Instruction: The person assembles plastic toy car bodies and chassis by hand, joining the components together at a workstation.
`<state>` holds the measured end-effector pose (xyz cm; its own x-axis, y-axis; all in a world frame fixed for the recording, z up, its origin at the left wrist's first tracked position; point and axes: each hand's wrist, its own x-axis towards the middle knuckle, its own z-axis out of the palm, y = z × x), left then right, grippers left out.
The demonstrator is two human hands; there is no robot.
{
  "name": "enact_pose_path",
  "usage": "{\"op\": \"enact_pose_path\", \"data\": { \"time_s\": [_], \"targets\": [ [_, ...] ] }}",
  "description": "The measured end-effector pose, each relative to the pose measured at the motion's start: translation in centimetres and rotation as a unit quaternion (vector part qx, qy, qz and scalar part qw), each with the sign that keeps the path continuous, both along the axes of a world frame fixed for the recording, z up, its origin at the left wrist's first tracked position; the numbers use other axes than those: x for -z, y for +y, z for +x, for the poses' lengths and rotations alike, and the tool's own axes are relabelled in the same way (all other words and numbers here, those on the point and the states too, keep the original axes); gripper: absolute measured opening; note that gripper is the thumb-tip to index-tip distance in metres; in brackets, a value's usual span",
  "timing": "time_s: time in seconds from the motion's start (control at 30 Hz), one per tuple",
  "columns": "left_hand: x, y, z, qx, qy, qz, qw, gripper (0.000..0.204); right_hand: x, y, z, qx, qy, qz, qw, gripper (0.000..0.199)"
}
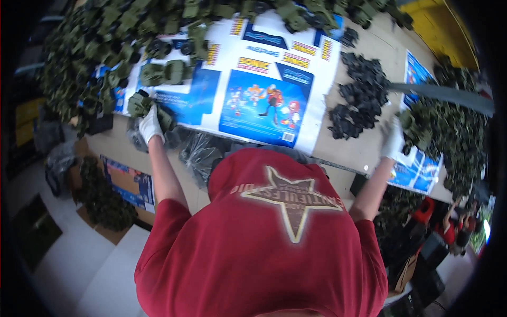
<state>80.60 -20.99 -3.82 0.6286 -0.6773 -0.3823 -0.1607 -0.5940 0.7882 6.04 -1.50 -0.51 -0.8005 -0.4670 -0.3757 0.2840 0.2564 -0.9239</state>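
Observation:
My left hand [151, 127], in a white glove, is closed around an olive-green toy vehicle [140, 104] at the table's near left edge. Another olive-green toy vehicle [174, 72] with dark wheels lies just beyond it on the printed sheet. Out to the right, my white-gloved right hand [393, 140] grips an olive-green plastic toy part [413, 129] at the edge of a heap. Its fingertips are partly hidden and slightly blurred. Between the hands, a blue and white printed cardboard sheet [224, 100] with cartoon figures covers the tabletop.
Piles of olive-green toy vehicles [79, 63] fill the far left. Small black parts [364, 90] lie right of the sheet, beside a grey strip [443, 95]. A yellow bin [443, 24] stands far right. Clear plastic bags [200, 156] hang near the front edge. Other people [454, 227] are at lower right.

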Motion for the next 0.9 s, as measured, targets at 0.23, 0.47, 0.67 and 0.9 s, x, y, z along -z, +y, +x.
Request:
{"op": "enact_pose_path", "data": {
  "time_s": [0.23, 0.47, 0.67, 0.9],
  "targets": [
    [-4.9, 3.5, -15.9, 0.309, 0.076, 0.109, 0.942, 0.07, -1.5, -5.3, 13.2, -0.194, 0.502, 0.144, 0.831, 0.025],
    [-6.8, 0.9, -26.8, 0.565, -0.084, 0.128, 0.811, 0.11, 0.9, -13.0, 9.7, -0.389, 0.718, 0.353, 0.456, 0.02],
    [-5.3, -0.2, -28.5, 0.564, 0.043, 0.072, 0.822, 0.099, -2.4, -15.9, 11.7, -0.43, 0.547, 0.312, 0.647, 0.023],
    [-8.9, -0.2, -30.5, 0.664, 0.139, 0.113, 0.726, 0.09, -3.3, -15.2, 21.0, -0.339, 0.487, -0.017, 0.805, 0.021]
  ]
}}
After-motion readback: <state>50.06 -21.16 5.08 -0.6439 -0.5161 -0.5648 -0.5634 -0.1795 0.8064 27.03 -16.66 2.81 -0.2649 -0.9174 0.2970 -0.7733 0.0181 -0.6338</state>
